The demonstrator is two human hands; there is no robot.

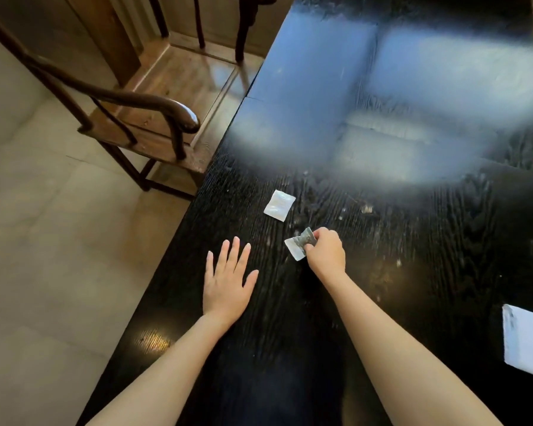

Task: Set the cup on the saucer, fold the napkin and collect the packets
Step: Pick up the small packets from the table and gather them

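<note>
On the black wooden table (413,241), my right hand (325,250) pinches small packets (299,245), one white and one grey, just above the surface. Another white square packet (279,206) lies flat on the table a little farther away, up and left of that hand. My left hand (226,279) rests flat near the table's left edge with its fingers spread and nothing in it. A folded white napkin (526,345) sits at the right edge of the view. No cup or saucer is in view.
A dark wooden armchair (142,130) stands on the tiled floor to the left of the table. More chair legs (243,29) show at the far end. Bright window glare covers the table's far half.
</note>
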